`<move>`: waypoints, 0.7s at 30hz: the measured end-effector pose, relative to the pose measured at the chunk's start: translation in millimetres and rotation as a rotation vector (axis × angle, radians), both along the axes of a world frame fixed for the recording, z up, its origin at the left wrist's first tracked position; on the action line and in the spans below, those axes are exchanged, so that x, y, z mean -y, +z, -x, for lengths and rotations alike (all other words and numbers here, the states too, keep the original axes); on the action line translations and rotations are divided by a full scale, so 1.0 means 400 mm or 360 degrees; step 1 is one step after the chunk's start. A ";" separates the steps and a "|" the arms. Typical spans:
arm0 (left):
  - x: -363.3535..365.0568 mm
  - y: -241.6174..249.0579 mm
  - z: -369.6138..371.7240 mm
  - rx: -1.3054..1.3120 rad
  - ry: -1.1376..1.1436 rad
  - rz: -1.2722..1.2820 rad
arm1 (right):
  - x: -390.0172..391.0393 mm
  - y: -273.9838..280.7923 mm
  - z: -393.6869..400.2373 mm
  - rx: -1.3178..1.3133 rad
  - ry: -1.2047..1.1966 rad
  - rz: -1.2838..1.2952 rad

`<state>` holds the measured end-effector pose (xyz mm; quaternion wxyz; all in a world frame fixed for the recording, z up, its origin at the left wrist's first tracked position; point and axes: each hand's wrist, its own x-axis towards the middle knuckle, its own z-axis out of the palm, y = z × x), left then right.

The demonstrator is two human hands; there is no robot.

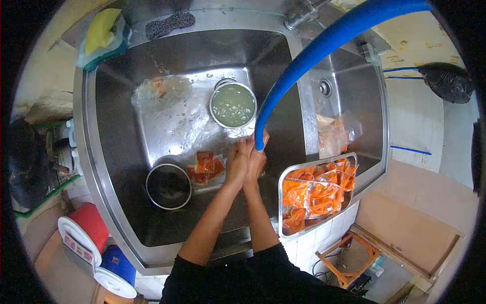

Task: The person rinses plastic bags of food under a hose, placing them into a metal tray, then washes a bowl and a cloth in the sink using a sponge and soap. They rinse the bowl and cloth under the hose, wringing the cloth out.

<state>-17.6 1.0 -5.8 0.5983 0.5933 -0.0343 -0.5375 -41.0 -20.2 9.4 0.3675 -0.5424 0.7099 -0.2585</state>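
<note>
My left hand [237, 164] and my right hand [256, 161] are pressed together over the sink, fingers closed. Whatever lies between the palms, if anything, is hidden. The open end of a blue hose [298, 63] hangs in front of my right hand's fingers. Just beyond my hands stands a metal pot [211, 109] filled with cloudy, bubbly water. Left of them, several clear packets of orange-red food [205, 164] lie on the sink floor. A second, dark-looking round pot [168, 186] sits at the near left.
A metal tray [281, 202] of orange packets rests over the sink's right front edge. A crumpled plastic bag [164, 93] lies in the main basin [172, 126]; another bag [331, 137] is in the small basin. A scrubber [169, 25] and a yellow sponge [101, 30] sit on the back rim.
</note>
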 end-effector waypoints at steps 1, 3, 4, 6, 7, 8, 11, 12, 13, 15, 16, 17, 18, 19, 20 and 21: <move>-0.005 -0.004 -0.015 0.0001 -0.0097 -0.0053 | -0.010 -0.026 0.010 0.0096 0.0088 0.0162; -0.008 -0.015 -0.029 -0.0003 -0.0193 -0.0101 | -0.023 -0.048 0.031 0.0187 0.0179 0.0328; -0.007 -0.023 -0.033 0.0117 -0.0276 -0.0202 | -0.027 -0.045 0.040 0.0287 0.0163 0.0209; -0.007 -0.035 -0.038 0.0244 -0.0363 -0.0306 | -0.036 -0.026 0.053 0.0382 0.0194 0.0073; -0.005 -0.039 -0.036 -0.0131 -0.0172 -0.0223 | -0.039 -0.018 0.046 0.0381 0.0193 0.0074; -0.003 -0.042 -0.031 -0.0510 0.0021 -0.0137 | -0.044 -0.010 0.038 0.0408 0.0202 0.0202; -0.003 -0.055 -0.029 -0.0639 -0.0055 -0.0006 | -0.035 -0.048 0.041 0.0422 0.0224 0.0430; 0.002 -0.048 -0.041 -0.0577 -0.0269 -0.0243 | -0.028 -0.060 0.046 0.0364 0.0167 0.0379; -0.001 -0.037 -0.050 -0.0570 -0.0267 -0.0247 | -0.025 -0.071 0.048 0.0308 0.0110 0.0328; -0.005 0.002 -0.069 -0.0597 -0.0512 -0.0173 | -0.028 -0.096 0.058 0.0348 0.0097 0.0310; -0.002 0.032 -0.081 -0.0607 -0.0594 -0.0145 | -0.025 -0.091 0.058 0.0381 0.0088 0.0299; 0.012 0.059 -0.095 -0.0656 -0.0617 -0.0259 | -0.022 -0.086 0.060 0.0379 0.0089 0.0303; 0.019 0.071 -0.102 -0.0704 -0.0639 -0.0378 | -0.020 -0.061 0.053 0.0497 -0.0038 0.0087; 0.019 0.060 -0.092 -0.0703 -0.0638 -0.0382 | -0.019 -0.045 0.045 0.0615 -0.0166 -0.0134; 0.020 0.036 -0.073 -0.0481 -0.0581 -0.0454 | -0.014 -0.046 0.039 0.0621 -0.0166 -0.0138; 0.022 0.008 -0.054 -0.0258 -0.0525 -0.0522 | -0.005 -0.047 0.031 0.0603 -0.0147 0.0082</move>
